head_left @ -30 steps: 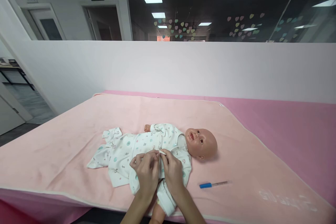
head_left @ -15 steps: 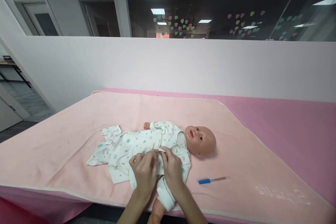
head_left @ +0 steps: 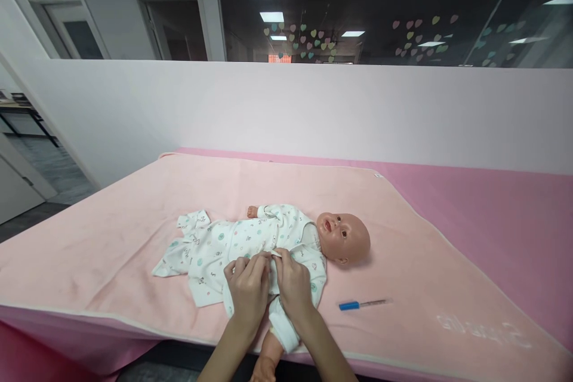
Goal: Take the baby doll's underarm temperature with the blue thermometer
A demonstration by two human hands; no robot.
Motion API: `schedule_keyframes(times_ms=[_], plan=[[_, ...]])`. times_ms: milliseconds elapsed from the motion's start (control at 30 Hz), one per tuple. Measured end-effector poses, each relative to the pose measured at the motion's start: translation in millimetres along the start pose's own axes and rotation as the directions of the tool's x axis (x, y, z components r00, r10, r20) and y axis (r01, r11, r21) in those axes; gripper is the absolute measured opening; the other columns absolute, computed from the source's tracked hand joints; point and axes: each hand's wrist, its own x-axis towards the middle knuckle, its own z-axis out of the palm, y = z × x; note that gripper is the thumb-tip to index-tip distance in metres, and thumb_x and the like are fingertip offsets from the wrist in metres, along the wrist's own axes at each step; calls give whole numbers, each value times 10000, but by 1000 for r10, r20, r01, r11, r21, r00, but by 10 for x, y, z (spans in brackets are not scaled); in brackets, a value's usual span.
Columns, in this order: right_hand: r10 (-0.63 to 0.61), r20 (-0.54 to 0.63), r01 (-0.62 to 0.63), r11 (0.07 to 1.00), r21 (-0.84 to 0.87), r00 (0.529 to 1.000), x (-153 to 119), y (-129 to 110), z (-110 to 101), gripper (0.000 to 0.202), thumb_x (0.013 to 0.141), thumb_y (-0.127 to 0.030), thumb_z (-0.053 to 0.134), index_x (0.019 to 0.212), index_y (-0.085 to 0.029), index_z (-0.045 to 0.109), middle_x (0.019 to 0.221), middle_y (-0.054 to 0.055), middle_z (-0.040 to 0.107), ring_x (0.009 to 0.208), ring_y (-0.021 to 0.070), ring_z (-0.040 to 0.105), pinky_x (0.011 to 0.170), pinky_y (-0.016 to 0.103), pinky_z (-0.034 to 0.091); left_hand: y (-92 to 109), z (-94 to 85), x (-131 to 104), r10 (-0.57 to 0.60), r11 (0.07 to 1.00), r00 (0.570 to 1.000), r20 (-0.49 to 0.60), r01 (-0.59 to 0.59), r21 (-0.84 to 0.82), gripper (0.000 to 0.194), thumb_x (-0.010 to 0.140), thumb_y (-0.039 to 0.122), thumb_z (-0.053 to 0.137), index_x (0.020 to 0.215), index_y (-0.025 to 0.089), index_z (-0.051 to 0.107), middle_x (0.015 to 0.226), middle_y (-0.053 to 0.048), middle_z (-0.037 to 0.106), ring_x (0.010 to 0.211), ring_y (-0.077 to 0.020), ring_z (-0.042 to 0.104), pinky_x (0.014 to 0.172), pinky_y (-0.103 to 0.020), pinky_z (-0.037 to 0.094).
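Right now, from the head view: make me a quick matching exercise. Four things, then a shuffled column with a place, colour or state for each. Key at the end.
Things
1. doll's head
2. thin stick
3. blanket
4. left hand

Place, colour or state
A. pale peach, spread beneath the outfit
B. fingers bent, at the front of the outfit
C. bare, just past the outfit's neckline
D. blue at one end, lying nearer the camera than the doll's head

Pairs: 1-C, 2-D, 3-A, 4-B
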Motion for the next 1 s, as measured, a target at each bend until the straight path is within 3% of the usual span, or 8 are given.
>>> schedule_keyframes(times_ms=[567,1000], plan=[[123,22,-123,992,24,992,18,-40,-31,420,946,-361,214,963,-172,588,668,47,668,633,182,632,523,232,332,19,40,-1,47,999,999,17,-47,3,158,858,133,449,777,197,569,809,12,689,650,-155,484,701,-332,281],[106,-15,-105,993,60,994,9,-20,-10,441,940,-393,207,926,-168,586,653,51,664,613,178,628,518,228,337,-7,45,-13,1,997,996,90,6,-75,180,870,141,409,822,201,572,866,-7,681,689,-169,477,682,-334,277]])
